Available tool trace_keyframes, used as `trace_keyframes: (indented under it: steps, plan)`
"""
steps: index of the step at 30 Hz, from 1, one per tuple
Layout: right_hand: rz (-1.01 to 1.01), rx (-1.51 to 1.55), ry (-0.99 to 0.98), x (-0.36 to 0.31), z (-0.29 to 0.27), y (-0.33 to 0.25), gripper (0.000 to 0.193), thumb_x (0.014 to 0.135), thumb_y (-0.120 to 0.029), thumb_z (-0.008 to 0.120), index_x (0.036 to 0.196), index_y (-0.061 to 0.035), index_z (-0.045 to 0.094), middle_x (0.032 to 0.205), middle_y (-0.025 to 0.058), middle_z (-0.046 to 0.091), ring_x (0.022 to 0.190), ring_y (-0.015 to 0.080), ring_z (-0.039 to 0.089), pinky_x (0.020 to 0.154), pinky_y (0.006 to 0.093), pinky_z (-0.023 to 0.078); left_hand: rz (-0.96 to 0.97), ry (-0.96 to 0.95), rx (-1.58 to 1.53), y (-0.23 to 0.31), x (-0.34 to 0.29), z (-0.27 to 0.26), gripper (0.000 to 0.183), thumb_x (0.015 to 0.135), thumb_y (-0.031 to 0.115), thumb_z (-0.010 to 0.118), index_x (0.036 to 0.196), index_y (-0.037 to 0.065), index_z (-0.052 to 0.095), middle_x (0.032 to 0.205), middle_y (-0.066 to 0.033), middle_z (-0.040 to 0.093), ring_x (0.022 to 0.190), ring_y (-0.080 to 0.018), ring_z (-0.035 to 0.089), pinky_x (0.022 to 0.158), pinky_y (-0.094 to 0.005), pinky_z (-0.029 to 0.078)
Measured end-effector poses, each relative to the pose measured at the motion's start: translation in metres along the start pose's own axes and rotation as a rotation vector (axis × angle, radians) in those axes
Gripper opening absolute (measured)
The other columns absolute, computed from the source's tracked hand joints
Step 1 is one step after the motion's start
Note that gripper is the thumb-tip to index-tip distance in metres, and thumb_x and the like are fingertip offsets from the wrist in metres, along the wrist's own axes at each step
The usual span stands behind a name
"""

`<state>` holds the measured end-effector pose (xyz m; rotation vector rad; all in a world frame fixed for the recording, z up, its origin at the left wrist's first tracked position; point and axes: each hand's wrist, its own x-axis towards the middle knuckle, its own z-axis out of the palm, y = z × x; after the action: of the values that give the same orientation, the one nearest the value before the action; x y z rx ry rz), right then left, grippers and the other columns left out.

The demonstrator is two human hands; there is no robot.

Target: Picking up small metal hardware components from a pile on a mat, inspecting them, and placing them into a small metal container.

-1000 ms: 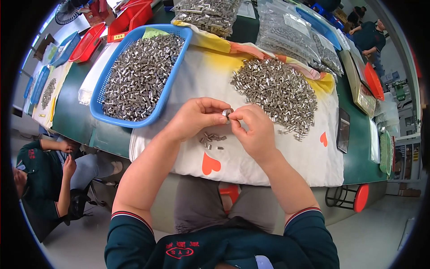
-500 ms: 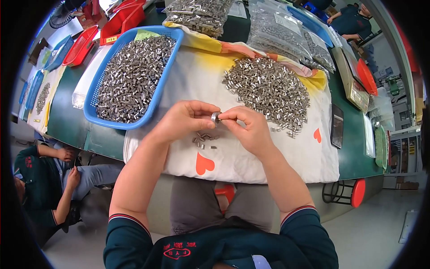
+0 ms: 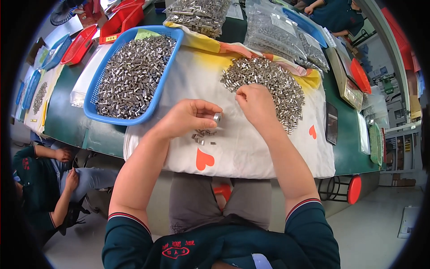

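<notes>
The left hand [image 3: 188, 120] pinches a short metal ring [image 3: 217, 117] between thumb and fingers, above the white cloth [image 3: 251, 157] on the green counter [image 3: 67, 112]. The right hand [image 3: 257, 105], apart from it, is at the near-left edge of a heap of small metal cylinders [image 3: 286, 89], thumb and fingertips drawn close together; whether they grip a piece, I cannot tell at this size. A few loose cylinders [image 3: 201, 136] lie just below the left hand. Farther left, a blue basket [image 3: 166, 77] holds many more small metal pieces [image 3: 132, 78].
</notes>
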<state>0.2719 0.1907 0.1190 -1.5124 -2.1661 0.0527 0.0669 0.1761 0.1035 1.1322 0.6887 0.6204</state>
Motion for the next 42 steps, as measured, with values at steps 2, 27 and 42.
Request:
trace_keyframes:
  steps: [2, 27, 42]
  plan:
    - [-0.010, -0.070, -0.021, 0.001, 0.007, -0.002, 0.008, 0.068, -0.008, 0.054, 0.064, -0.0031, 0.059, 0.066, 0.0113, 0.057, 0.068, 0.0266, 0.055, 0.062, 0.0379, 0.043, -0.010, 0.011, 0.038, 0.001, -0.001, 0.002, 0.033, 0.071, -0.005, 0.060, 0.104, -0.003, 0.053, 0.088, -0.0044, 0.058, 0.078, -0.0082, 0.055, 0.071, -0.0215, 0.047]
    - [0.388, 1.145, -0.206, -0.016, 0.006, -0.024, 0.008, 0.077, -0.004, 0.054, 0.085, -0.0015, 0.057, 0.078, 0.0010, 0.058, 0.067, 0.0055, 0.051, 0.060, 0.0193, 0.042, 0.062, 0.111, -0.151, 0.000, 0.000, -0.004, 0.032, 0.075, -0.001, 0.058, 0.106, -0.001, 0.051, 0.094, -0.0057, 0.058, 0.083, -0.0089, 0.055, 0.073, -0.0215, 0.045]
    - [0.012, 0.632, -0.013, -0.020, -0.001, -0.042, 0.007, 0.069, -0.002, 0.059, 0.076, -0.0019, 0.056, 0.072, 0.0056, 0.057, 0.063, 0.0152, 0.055, 0.057, 0.0251, 0.043, 0.068, 0.154, -0.137, -0.002, -0.002, -0.002, 0.032, 0.075, 0.001, 0.058, 0.106, -0.003, 0.051, 0.093, -0.0077, 0.059, 0.083, -0.0113, 0.056, 0.075, -0.0237, 0.046]
